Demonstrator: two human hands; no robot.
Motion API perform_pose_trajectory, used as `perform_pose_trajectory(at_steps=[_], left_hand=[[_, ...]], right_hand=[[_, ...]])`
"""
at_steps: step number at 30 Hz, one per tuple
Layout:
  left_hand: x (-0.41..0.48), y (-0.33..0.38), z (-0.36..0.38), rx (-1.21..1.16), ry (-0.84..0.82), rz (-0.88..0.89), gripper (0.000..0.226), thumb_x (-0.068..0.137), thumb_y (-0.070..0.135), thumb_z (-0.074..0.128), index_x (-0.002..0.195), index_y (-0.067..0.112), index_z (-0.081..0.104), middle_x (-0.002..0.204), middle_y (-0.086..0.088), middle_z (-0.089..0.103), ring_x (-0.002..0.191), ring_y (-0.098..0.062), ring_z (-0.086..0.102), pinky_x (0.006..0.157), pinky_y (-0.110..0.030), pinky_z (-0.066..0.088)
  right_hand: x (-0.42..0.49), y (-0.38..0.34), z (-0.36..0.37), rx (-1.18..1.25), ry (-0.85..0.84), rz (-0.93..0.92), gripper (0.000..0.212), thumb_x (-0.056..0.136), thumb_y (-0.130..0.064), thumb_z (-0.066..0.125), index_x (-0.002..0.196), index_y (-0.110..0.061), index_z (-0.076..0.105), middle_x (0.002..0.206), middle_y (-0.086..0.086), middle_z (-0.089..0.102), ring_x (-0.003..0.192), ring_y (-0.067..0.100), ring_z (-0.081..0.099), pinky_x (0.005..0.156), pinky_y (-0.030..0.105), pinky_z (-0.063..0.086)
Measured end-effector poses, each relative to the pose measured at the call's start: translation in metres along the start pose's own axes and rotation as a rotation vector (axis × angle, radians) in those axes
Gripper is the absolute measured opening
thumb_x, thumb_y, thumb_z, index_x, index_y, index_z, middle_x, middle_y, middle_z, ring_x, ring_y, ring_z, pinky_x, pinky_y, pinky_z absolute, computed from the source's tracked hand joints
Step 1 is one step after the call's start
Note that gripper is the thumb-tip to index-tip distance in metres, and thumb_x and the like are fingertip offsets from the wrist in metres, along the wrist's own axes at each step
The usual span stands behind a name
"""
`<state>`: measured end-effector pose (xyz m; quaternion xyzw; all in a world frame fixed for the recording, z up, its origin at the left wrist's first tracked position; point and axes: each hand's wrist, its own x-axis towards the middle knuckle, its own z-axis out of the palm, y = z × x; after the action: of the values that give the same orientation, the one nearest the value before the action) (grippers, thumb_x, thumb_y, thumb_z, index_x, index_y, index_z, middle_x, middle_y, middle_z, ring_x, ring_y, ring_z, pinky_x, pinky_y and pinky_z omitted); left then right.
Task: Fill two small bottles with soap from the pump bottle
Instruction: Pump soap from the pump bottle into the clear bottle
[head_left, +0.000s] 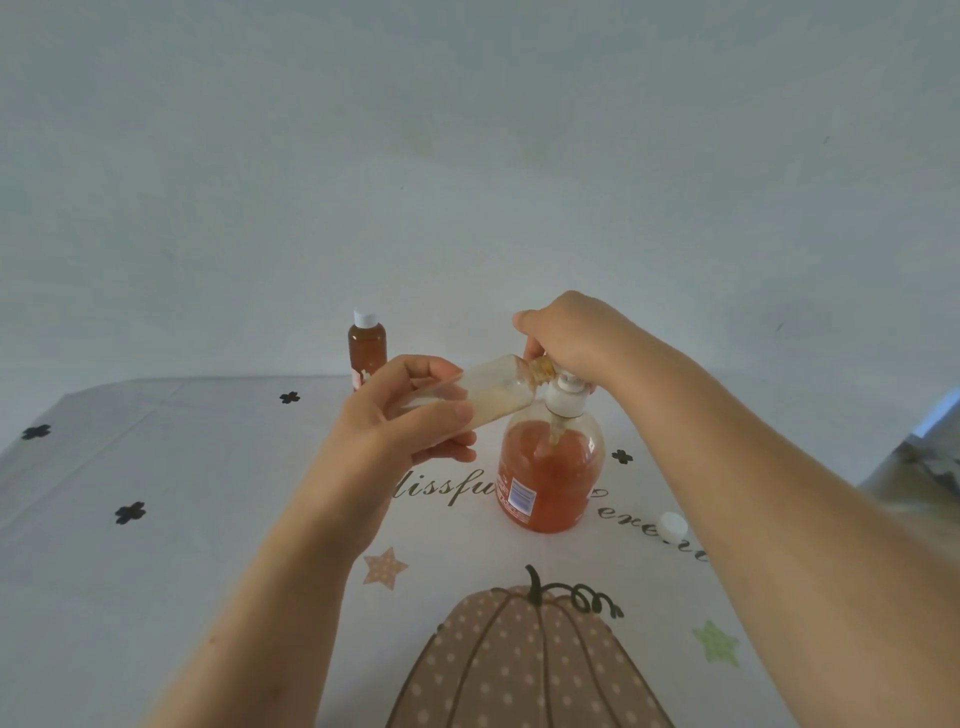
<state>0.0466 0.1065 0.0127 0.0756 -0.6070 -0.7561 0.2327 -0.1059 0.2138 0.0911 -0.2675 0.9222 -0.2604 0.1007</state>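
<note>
The pump bottle (550, 478) stands mid-table, holding orange soap, with a white pump head (566, 395). My right hand (566, 338) sits on top of the pump head, fingers curled over it. My left hand (410, 421) grips a small clear bottle (498, 389), tilted on its side with its open mouth against the pump's spout; a little soap shows near its neck. A second small bottle (368, 348), full of orange soap and closed with a white cap, stands upright at the table's far edge.
A loose white cap (671, 525) lies on the table to the right of the pump bottle. The tablecloth (156, 519) has a pumpkin print near me. A pale wall rises behind the table's far edge.
</note>
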Motion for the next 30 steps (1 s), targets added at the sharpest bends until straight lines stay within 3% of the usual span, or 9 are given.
perform_pose_trajectory(at_steps=[6,14,18,24,28,30], left_hand=[[0.0,0.0,-0.002,0.014,-0.002,-0.005,0.029,0.068,0.009,0.071,0.096,0.008,0.067,0.096,-0.01,0.065,0.07,-0.026,0.066,0.069,-0.032,0.057],[-0.003,0.002,0.003,-0.034,0.028,0.028,0.027,0.069,0.012,0.073,0.096,0.011,0.068,0.086,-0.007,0.07,0.069,-0.026,0.067,0.066,-0.03,0.057],[-0.003,0.002,0.003,-0.05,0.029,0.029,0.026,0.07,0.012,0.073,0.096,0.012,0.068,0.085,-0.008,0.07,0.07,-0.027,0.067,0.065,-0.031,0.057],[-0.001,0.002,-0.001,-0.026,0.01,0.002,0.03,0.07,0.012,0.073,0.099,0.008,0.066,0.088,-0.01,0.067,0.069,-0.026,0.066,0.066,-0.031,0.057],[-0.002,0.002,0.0,-0.025,0.004,0.006,0.028,0.07,0.011,0.072,0.097,0.009,0.067,0.087,-0.009,0.066,0.068,-0.025,0.066,0.065,-0.031,0.057],[-0.001,0.002,0.0,-0.021,-0.001,0.009,0.027,0.07,0.011,0.072,0.097,0.009,0.067,0.087,-0.009,0.066,0.069,-0.025,0.066,0.066,-0.032,0.057]], right_hand=[[0.007,0.002,0.008,-0.07,-0.009,0.054,0.034,0.104,-0.018,0.041,0.119,-0.001,0.067,0.096,0.01,0.057,0.083,0.026,0.051,0.079,0.036,0.046],[0.006,-0.01,-0.005,-0.112,-0.001,0.122,0.04,0.101,-0.027,0.042,0.107,-0.004,0.074,0.065,0.009,0.063,0.056,0.025,0.056,0.074,0.035,0.05],[0.008,-0.012,-0.004,-0.134,-0.02,0.13,0.037,0.101,-0.022,0.043,0.111,-0.004,0.074,0.067,0.01,0.062,0.056,0.025,0.055,0.073,0.034,0.048],[-0.001,-0.003,0.002,-0.049,0.019,0.049,0.035,0.108,-0.014,0.038,0.124,0.002,0.065,0.098,0.014,0.056,0.087,0.026,0.051,0.088,0.041,0.051],[0.007,0.001,0.005,-0.091,0.01,0.065,0.037,0.102,-0.015,0.04,0.124,-0.001,0.065,0.101,0.014,0.065,0.077,0.023,0.047,0.079,0.034,0.045],[0.008,0.0,0.005,-0.091,0.0,0.081,0.037,0.1,-0.017,0.041,0.122,-0.003,0.067,0.107,0.015,0.069,0.075,0.022,0.048,0.088,0.036,0.05]])
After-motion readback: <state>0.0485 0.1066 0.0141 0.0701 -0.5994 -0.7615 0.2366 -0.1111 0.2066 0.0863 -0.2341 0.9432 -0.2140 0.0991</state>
